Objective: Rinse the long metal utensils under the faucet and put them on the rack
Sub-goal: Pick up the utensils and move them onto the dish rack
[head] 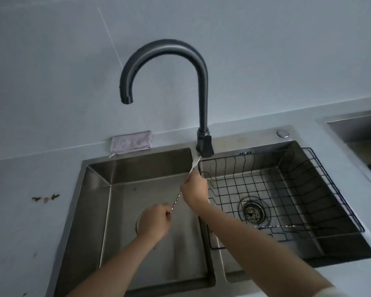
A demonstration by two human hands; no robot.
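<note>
A long twisted metal fork (177,200) slants over the left basin (107,189), its prongs up by the divider near the faucet base. My left hand (154,221) grips its lower end and my right hand (195,190) grips it just below the prongs. The dark curved faucet (202,86) stands behind the divider, its spout over the left basin, with no water visible. A black wire rack (330,189) sits in the right basin. A second long twisted utensil (287,227) lies across the rack's near side.
A folded pale cloth (131,142) leans at the wall behind the left basin. The right basin's drain (253,212) shows through the rack. Brown specks (45,198) mark the counter at left. Another steel basin (360,127) lies at far right.
</note>
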